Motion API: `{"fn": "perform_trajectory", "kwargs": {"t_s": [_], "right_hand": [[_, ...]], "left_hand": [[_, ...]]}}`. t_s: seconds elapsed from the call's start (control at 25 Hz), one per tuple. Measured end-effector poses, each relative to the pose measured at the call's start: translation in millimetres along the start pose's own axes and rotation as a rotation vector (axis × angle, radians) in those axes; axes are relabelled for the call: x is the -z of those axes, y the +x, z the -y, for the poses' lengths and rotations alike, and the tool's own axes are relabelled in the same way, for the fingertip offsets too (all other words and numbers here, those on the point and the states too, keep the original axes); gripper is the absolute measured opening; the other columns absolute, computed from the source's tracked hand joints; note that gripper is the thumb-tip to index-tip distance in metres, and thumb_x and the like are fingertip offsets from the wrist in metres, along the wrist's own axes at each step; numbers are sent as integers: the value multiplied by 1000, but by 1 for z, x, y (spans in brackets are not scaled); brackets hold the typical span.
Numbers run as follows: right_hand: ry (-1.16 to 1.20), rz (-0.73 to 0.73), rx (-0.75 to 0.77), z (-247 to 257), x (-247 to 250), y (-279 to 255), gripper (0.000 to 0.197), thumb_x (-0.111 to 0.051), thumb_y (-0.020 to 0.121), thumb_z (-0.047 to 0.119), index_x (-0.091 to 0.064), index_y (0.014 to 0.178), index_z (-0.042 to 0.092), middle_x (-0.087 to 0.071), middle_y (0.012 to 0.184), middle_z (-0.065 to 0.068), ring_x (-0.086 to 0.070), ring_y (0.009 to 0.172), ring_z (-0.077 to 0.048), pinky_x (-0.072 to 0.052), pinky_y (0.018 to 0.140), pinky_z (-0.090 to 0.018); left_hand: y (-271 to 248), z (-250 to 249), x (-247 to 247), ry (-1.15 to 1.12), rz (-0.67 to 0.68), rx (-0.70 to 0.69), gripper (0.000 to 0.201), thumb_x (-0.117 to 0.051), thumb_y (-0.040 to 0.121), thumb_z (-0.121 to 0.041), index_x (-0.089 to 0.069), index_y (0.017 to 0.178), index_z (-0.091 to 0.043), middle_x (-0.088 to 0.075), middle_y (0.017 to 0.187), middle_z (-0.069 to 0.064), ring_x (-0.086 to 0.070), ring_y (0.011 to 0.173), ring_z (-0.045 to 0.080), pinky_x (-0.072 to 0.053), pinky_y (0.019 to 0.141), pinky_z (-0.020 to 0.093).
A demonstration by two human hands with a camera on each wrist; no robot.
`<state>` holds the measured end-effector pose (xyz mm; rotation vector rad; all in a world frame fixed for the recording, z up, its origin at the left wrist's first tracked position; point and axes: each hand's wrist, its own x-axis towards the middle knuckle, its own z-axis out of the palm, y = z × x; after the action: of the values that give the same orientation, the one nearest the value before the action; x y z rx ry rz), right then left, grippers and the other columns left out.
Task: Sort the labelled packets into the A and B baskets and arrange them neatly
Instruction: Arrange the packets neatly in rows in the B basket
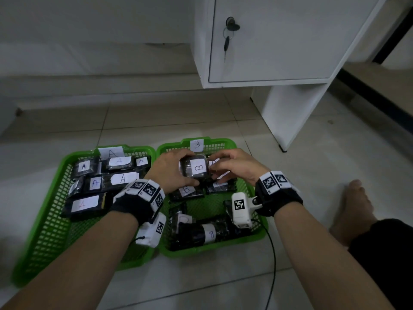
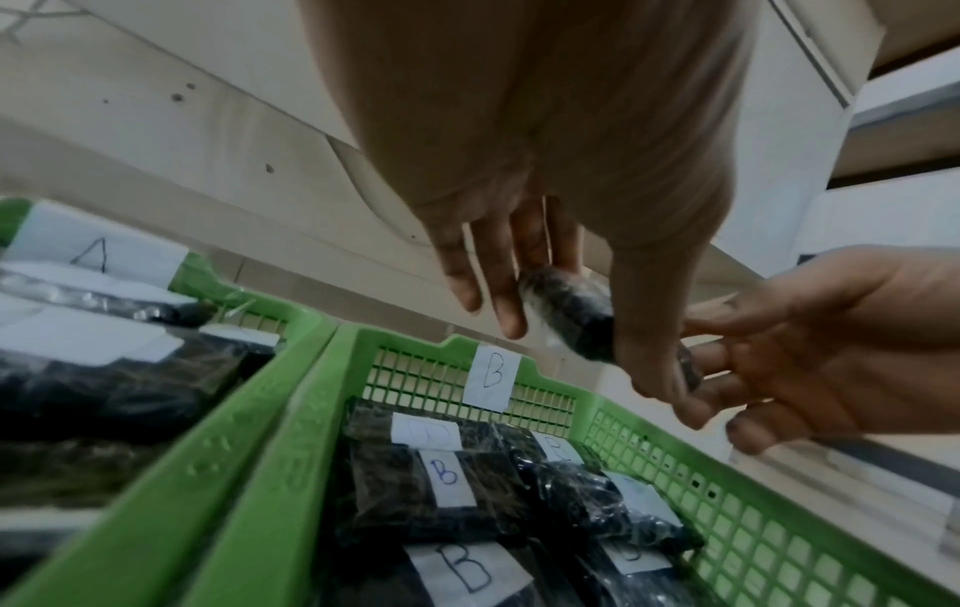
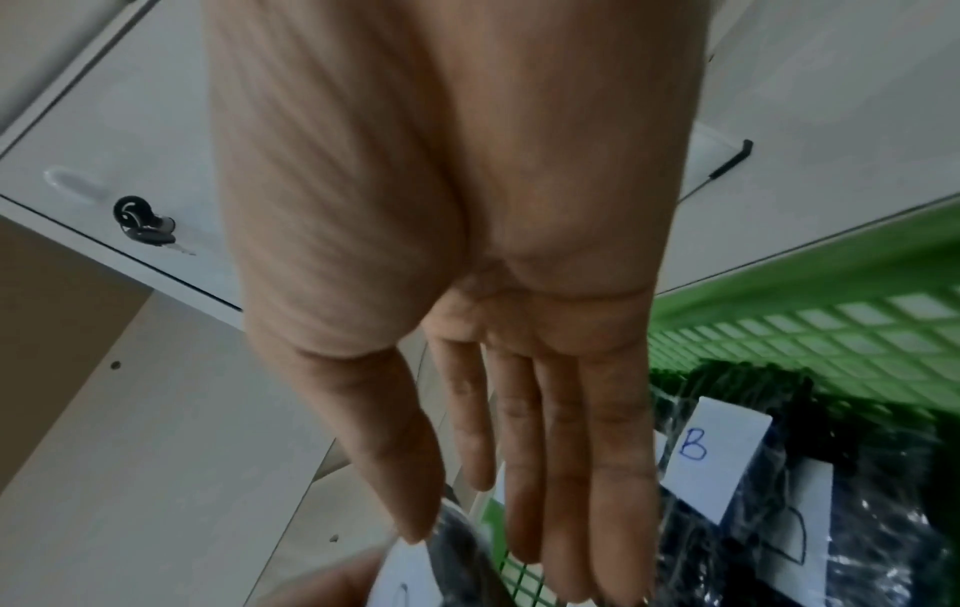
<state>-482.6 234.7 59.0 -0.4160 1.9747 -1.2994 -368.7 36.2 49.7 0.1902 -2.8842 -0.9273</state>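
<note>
two green mesh baskets sit side by side on the tiled floor, edges touching: the a basket (image 1: 58, 175) on the left with a paper tag "a" on its far rim, the b basket (image 1: 257, 198) on the right with a tag "b". over the far half of the b basket both hands meet on one dark packet (image 1: 196, 167) with a white "b" label facing up. the left hand (image 1: 172, 168) grasps its left end, thumb under the near edge and fingers over the far side; in the left wrist view the packet is raised clear of the packets below. the right hand (image 1: 234, 166) touches the packet's right end with its fingertips, though whether they pinch it or merely rest against it is hard to tell. other b-labelled packets (image 1: 201, 231) lie in the b basket, and a-labelled packets (image 1: 120, 179) lie flat in rows in the a basket. a white cabinet (image 1: 279, 41) with a key in its lock stands behind.
</note>
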Motion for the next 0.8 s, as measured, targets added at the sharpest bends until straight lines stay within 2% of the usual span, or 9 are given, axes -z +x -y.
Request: {"fn": "perform_trajectory", "kwargs": {"t_s": [0.08,0.12,0.2,0.24,0.32,0.4,0.56,0.68,0.8], "right_hand": [[-96,-31,-5,1,0,0,32,-73,90,7,-65,120,7,-74,107,-17,-75,87,-29,-63,78,-43],[-110,-26,-9,1,-2,-1,32,-73,90,10,-65,121,8,-74,107,-16,-75,86,-28,-64,75,-40],[-94,24,-3,3,-12,-3,28,-74,91,17,-65,118,13,-75,105,-14,-75,83,-25,-62,69,-34],[-79,35,9,4,-17,-3,25,-73,91,18,-66,115,15,-76,103,-14,-73,80,-24,-60,68,-32],[-24,-6,16,5,-25,0,20,-72,92,14,-68,110,9,-75,101,-16,-73,76,-24,-61,69,-32],[89,-61,-27,5,-29,5,21,-72,90,8,-67,109,0,-74,102,-18,-76,77,-27,-63,72,-34],[167,30,-84,5,-33,6,26,-75,88,8,-66,109,-4,-77,95,-19,-77,83,-32,-63,79,-36],[-320,-15,-83,-2,-22,8,19,-77,88,14,-73,101,1,-78,88,-14,-78,75,-25,-64,74,-36],[-807,18,-76,-7,-7,7,11,-73,88,6,-77,97,2,-77,88,-13,-76,73,-24,-64,72,-36]], "left_hand": [[0,6,2,61,76,5,77,-91,59,-26,-58,129,-26,-57,126,-5,-50,116,14,-42,106,38],[0,7,2,35,117,6,78,-89,61,-18,-57,131,-28,-53,130,-6,-47,119,13,-40,106,35],[0,5,4,-68,168,-22,82,-87,63,-8,-53,135,-30,-51,134,-9,-47,119,9,-40,101,26],[1,3,4,-115,169,-35,84,-86,64,-7,-51,137,-31,-52,134,-9,-49,118,8,-42,100,26],[3,1,4,-153,142,-44,83,-84,69,-12,-46,140,-29,-53,136,-6,-50,119,8,-43,103,32],[4,3,5,-96,160,-38,83,-84,69,-17,-45,141,-27,-48,139,-4,-46,119,8,-36,103,28],[6,5,6,111,174,-37,86,-90,60,-35,-50,135,-23,-52,132,-5,-51,113,12,-39,94,26],[6,9,2,318,314,3,80,-90,59,-29,-55,131,-22,-60,125,-2,-57,110,18,-46,89,29],[5,13,-4,461,504,77,80,-93,56,-28,-59,127,-22,-61,124,-1,-59,111,21,-52,90,34]]}}
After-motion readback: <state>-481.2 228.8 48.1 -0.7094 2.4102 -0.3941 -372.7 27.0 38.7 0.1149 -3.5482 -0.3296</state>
